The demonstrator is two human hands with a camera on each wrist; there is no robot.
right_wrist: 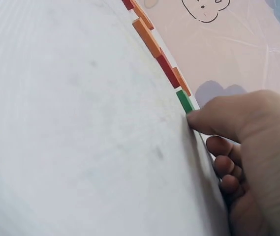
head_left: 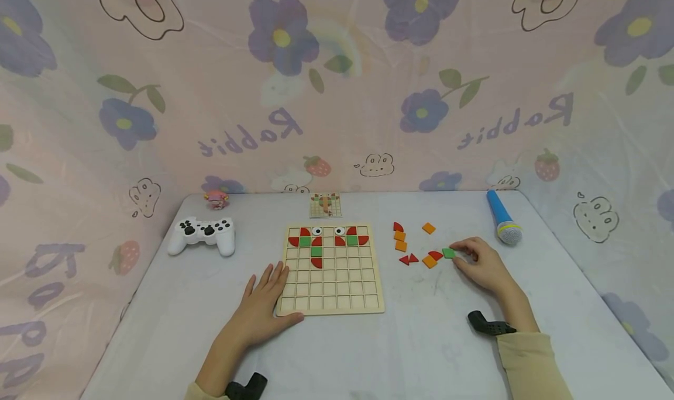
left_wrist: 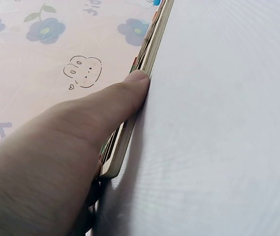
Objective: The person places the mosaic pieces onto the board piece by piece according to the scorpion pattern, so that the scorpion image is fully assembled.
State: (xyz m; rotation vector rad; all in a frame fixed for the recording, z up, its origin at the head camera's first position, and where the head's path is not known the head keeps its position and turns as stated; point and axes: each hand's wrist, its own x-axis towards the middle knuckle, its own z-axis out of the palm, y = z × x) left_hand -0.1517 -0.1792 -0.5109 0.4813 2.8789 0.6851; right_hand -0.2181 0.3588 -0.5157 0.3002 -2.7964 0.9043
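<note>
A wooden grid board (head_left: 342,283) lies flat, with red quarter-circle, green square and round eye pieces set in its upper cells. At its lower left corner rests my left hand (head_left: 261,312), fingers spread along the left side and thumb at the front edge. The left wrist view shows that thumb (left_wrist: 125,96) against the board's edge (left_wrist: 122,142). My right hand (head_left: 485,265) pinches a green square tile (head_left: 449,252) between thumb and forefinger, low at the tabletop to the right of the board. Its other fingers are curled under in the right wrist view.
Orange squares (head_left: 400,236), red triangles (head_left: 413,258) and red quarter-circles (head_left: 398,227) lie loose right of the board. A small pattern card (head_left: 326,205) lies behind it. A white game controller (head_left: 202,235) and pink figurine (head_left: 216,199) are at left, a blue microphone (head_left: 500,213) at right.
</note>
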